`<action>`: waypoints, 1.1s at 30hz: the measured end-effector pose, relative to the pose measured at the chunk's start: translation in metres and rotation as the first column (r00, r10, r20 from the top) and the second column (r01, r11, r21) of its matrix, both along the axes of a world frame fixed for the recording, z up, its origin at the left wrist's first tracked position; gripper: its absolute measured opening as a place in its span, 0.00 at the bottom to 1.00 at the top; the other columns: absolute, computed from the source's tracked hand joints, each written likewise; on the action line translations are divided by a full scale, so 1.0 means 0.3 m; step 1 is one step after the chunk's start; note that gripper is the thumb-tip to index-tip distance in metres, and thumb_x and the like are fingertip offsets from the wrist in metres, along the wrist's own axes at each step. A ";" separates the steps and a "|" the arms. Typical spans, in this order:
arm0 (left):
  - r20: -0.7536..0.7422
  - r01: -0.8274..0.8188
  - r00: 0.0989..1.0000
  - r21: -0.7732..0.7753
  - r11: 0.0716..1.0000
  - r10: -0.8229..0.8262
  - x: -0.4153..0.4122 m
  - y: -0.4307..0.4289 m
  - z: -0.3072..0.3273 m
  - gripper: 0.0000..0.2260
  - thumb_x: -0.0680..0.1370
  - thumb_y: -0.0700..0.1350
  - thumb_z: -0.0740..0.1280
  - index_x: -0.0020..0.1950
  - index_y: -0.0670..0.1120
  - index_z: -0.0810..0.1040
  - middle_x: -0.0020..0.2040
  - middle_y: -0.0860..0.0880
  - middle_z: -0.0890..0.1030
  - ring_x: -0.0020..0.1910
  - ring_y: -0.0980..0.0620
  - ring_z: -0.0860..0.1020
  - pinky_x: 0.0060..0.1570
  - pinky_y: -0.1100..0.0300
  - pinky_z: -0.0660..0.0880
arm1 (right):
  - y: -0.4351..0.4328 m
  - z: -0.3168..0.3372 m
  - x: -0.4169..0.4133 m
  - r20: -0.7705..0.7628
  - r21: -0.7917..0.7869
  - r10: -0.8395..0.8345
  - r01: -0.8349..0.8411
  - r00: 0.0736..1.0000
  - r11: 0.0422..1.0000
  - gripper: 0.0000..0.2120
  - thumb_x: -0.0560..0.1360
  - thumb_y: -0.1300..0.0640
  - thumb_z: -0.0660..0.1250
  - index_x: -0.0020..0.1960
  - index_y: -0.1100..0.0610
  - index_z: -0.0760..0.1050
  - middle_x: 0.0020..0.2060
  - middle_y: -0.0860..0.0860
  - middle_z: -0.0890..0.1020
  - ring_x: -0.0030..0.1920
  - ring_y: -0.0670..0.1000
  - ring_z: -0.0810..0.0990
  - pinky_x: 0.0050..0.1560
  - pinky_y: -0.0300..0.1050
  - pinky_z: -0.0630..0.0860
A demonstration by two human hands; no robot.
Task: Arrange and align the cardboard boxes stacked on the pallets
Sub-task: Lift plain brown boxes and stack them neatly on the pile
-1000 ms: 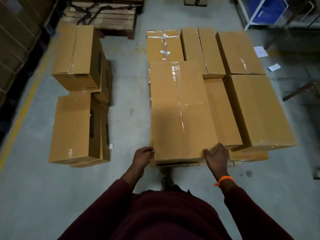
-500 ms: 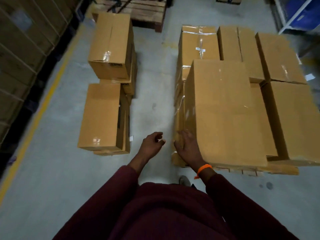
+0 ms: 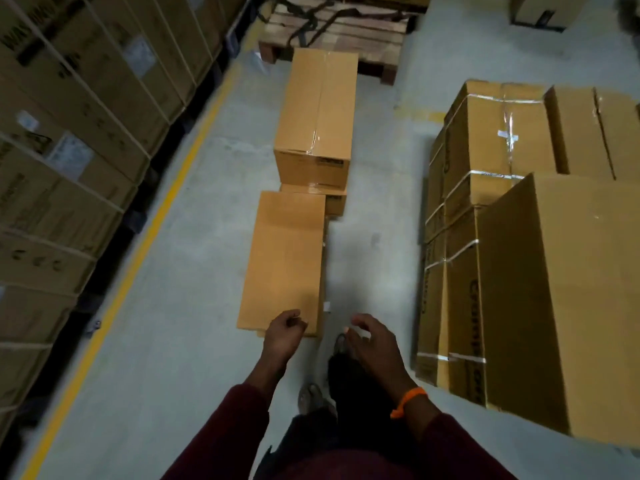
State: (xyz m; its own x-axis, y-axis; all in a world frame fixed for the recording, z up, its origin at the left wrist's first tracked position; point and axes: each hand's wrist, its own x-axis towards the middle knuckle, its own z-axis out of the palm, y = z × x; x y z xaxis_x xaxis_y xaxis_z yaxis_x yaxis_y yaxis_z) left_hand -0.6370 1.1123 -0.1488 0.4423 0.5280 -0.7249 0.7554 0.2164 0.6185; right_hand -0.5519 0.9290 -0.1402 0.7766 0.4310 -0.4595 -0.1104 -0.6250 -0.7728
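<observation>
Two long cardboard boxes stand end to end on the floor in front of me: a near box (image 3: 284, 261) and a far taped box (image 3: 317, 112) that sits on top of another box. A tall stack of boxes (image 3: 540, 258) fills the right side. My left hand (image 3: 284, 332) hovers over the near box's front corner with loosely curled fingers and holds nothing. My right hand (image 3: 372, 339), with an orange wristband, hangs over the bare floor between the near box and the stack, fingers loosely curled, also holding nothing.
Racks of banded cartons (image 3: 69, 150) line the left wall behind a yellow floor line (image 3: 138, 271). A wooden pallet (image 3: 332, 26) with dark straps lies at the back. Grey concrete floor (image 3: 377, 209) runs between the floor boxes and the stack.
My right hand has let go of the stack's front box and both hands now hang free. The view has swung left, so the two floor boxes are now in the middle.
</observation>
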 end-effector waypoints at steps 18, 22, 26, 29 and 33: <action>-0.369 -0.077 0.923 0.094 0.993 0.106 0.091 0.637 -0.863 0.36 0.78 0.50 0.71 0.80 0.41 0.58 0.78 0.42 0.65 0.75 0.42 0.66 0.68 0.53 0.68 | 0.554 -0.941 0.199 -0.424 -0.351 -0.179 0.020 0.888 0.936 0.11 0.79 0.48 0.70 0.50 0.56 0.77 0.47 0.50 0.81 0.50 0.51 0.77 0.51 0.42 0.70; -0.373 -0.058 0.926 0.029 0.998 0.065 0.045 0.656 -1.012 0.37 0.72 0.60 0.71 0.77 0.48 0.64 0.73 0.48 0.72 0.70 0.42 0.72 0.67 0.47 0.71 | 0.551 -1.151 0.071 -0.447 -0.283 -0.286 0.169 0.848 0.944 0.38 0.68 0.26 0.70 0.71 0.46 0.73 0.67 0.46 0.79 0.70 0.52 0.74 0.71 0.55 0.71; -0.381 0.000 0.923 0.148 0.989 0.057 -0.045 0.685 -0.952 0.39 0.67 0.74 0.60 0.71 0.52 0.75 0.66 0.49 0.78 0.65 0.42 0.75 0.65 0.42 0.73 | 0.541 -1.031 -0.009 -0.444 -0.261 -0.317 0.217 0.839 0.941 0.35 0.71 0.26 0.67 0.73 0.40 0.69 0.67 0.42 0.78 0.66 0.48 0.76 0.69 0.51 0.72; -0.229 -0.052 0.969 0.163 0.985 0.089 -0.064 0.707 -0.766 0.24 0.76 0.65 0.65 0.66 0.53 0.80 0.62 0.50 0.80 0.57 0.50 0.79 0.56 0.50 0.76 | 0.501 -0.831 -0.049 -0.439 -0.234 -0.366 0.289 0.821 0.928 0.38 0.69 0.25 0.68 0.74 0.43 0.70 0.62 0.40 0.81 0.61 0.45 0.80 0.67 0.52 0.76; 0.046 -0.013 0.999 0.068 0.998 0.010 -0.073 0.731 -0.411 0.20 0.77 0.54 0.71 0.68 0.54 0.80 0.61 0.53 0.82 0.57 0.52 0.82 0.58 0.50 0.79 | 0.457 -0.463 -0.081 -0.438 -0.100 -0.436 0.440 0.786 0.893 0.26 0.74 0.37 0.72 0.68 0.47 0.77 0.57 0.40 0.84 0.57 0.42 0.83 0.65 0.52 0.78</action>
